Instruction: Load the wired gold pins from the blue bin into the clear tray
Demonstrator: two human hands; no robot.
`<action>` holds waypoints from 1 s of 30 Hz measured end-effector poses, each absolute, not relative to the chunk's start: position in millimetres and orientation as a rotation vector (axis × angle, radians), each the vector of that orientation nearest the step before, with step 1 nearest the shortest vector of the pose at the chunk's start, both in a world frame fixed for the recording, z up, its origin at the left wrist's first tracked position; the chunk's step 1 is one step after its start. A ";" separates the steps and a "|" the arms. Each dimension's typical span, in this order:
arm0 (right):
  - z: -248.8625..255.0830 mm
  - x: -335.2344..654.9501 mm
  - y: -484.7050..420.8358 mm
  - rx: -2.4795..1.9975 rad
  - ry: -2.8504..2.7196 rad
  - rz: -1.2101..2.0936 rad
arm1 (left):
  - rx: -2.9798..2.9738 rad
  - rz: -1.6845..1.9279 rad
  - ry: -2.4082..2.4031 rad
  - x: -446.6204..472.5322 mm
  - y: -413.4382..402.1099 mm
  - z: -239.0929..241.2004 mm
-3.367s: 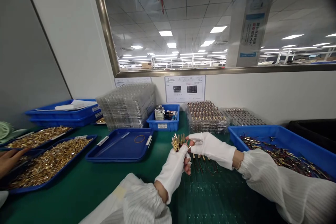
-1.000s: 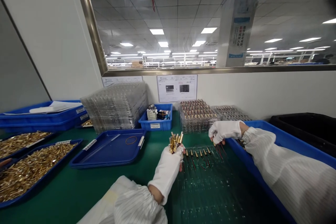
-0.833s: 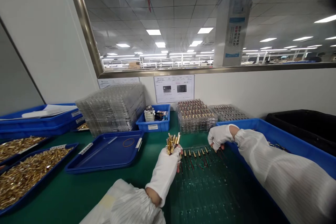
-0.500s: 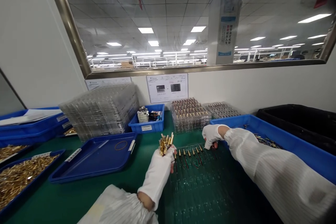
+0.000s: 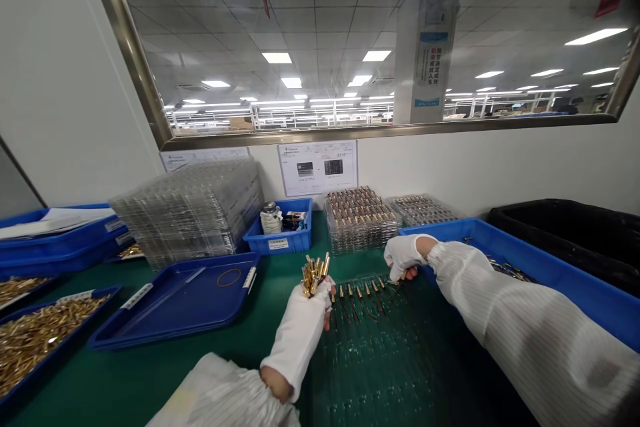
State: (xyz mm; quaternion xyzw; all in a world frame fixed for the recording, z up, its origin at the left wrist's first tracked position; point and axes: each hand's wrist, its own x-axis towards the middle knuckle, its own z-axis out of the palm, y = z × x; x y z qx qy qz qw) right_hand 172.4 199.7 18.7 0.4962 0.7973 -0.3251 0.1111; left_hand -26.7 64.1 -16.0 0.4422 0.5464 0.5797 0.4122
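My left hand (image 5: 305, 320), in a white glove, is closed round a bunch of small gold pins (image 5: 313, 273) that stick up out of the fist. My right hand (image 5: 403, 256), also gloved, is curled at the far right end of a row of gold parts with red and black wires (image 5: 361, 293). These lie in a clear slotted tray (image 5: 390, 360) on the green mat. The right fingers pinch at the last part in the row; I cannot make out whether they hold it.
A blue bin of wired parts (image 5: 550, 273) stands at the right, a black bin (image 5: 565, 233) behind it. A shallow blue tray with a rubber band (image 5: 180, 300) lies at left, trays of gold pins (image 5: 35, 333) beyond. Stacked clear trays (image 5: 190, 213), filled trays (image 5: 360, 217) and a small blue box (image 5: 280, 230) line the wall.
My right hand left the bunch in my left hand, reached to the blue bin and came back to the end of the row on the clear tray. The view swung right.
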 end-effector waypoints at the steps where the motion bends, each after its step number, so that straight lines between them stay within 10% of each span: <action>1: 20.3 174.3 200.3 1.442 2.349 -0.967 | 1.114 1.468 1.383 -26.8 63.9 -16.6; 14: 36.2 173.2 185.7 1.302 2.485 -1.028 | 1.080 1.462 1.332 -28.9 64.5 -20.9; 30: 52.9 101.3 112.7 1.394 3.267 -0.332 | 0.932 1.172 0.973 -12.6 41.2 2.9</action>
